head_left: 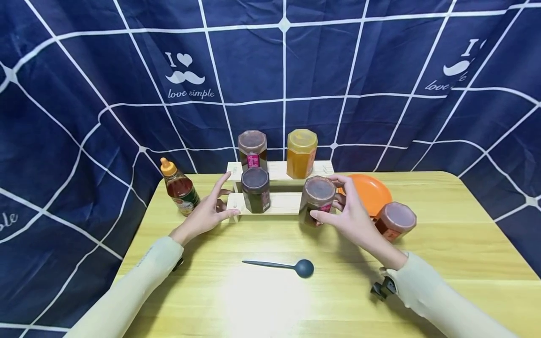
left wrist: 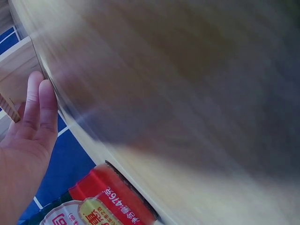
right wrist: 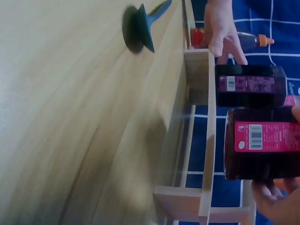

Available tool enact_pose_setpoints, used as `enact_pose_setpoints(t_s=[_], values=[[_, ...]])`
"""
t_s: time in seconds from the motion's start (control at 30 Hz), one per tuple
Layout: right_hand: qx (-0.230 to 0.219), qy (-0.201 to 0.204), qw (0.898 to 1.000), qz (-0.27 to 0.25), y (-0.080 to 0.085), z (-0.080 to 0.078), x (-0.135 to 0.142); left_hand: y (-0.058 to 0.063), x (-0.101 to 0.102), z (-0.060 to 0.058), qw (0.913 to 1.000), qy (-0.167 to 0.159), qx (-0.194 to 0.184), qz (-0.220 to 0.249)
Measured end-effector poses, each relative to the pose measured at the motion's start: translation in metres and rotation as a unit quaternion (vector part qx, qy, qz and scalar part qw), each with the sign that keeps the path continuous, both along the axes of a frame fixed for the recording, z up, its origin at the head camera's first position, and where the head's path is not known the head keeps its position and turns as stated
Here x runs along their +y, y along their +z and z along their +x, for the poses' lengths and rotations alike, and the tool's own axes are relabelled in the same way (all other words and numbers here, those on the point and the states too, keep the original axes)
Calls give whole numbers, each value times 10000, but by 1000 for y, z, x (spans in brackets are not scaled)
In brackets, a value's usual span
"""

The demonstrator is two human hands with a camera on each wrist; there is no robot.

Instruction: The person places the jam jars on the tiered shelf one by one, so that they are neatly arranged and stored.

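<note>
A two-step wooden rack (head_left: 284, 203) stands on the table. My left hand (head_left: 208, 210) touches its left end, thumb at the front corner and fingers spread along the side. My right hand (head_left: 351, 212) grips a dark hexagonal jar (head_left: 320, 188) with a pink label, thumb in front and fingers at the side. In the right wrist view this held jar (right wrist: 262, 143) hangs slightly above the lower step. Another dark jar (head_left: 255, 191) stands on the lower step. On the upper step are a dark jar (head_left: 252, 149) and a yellow jar (head_left: 302, 154).
A syrup bottle (head_left: 179, 187) with an orange cap stands left of the rack. At the right lie an orange plate (head_left: 368, 192) and a reddish jar (head_left: 395, 221). A dark ladle-like spoon (head_left: 303, 268) lies in front. Blue checked cloth (head_left: 321, 61) hangs behind.
</note>
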State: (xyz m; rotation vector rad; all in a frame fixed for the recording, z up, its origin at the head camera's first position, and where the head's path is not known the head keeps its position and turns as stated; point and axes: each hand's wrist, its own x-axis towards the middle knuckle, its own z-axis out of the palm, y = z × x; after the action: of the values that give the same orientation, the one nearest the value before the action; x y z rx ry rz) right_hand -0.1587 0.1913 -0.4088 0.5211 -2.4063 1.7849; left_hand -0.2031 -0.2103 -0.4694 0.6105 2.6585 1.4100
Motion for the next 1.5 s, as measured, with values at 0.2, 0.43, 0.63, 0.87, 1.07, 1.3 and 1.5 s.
enact_pose_setpoints(t_s=[0.2, 0.43, 0.63, 0.87, 1.07, 1.3, 1.5], values=[[-34, 307, 9993, -190, -6, -14, -4, 0, 1, -1, 10000, -32, 52, 10], [-133, 431, 9988, -187, -8, -25, -13, 0, 1, -1, 10000, -5, 29, -23], [-97, 531, 9984, -172, -10, -32, -22, -1, 2, 0, 10000, -16, -25, 59], [-141, 512, 9984, -212, -12, -35, -30, -2, 2, 0, 10000, 25, -11, 5], [-163, 454, 9988, -98, -14, -36, -37, -2, 1, 0, 10000, 70, -60, -14], [-16, 359, 9990, 265, -13, -36, -40, -1, 1, 1, 9999, 44, -93, 17], [103, 292, 9988, 389, -12, -37, -42, 0, 0, 1, 10000, 33, -24, 13]])
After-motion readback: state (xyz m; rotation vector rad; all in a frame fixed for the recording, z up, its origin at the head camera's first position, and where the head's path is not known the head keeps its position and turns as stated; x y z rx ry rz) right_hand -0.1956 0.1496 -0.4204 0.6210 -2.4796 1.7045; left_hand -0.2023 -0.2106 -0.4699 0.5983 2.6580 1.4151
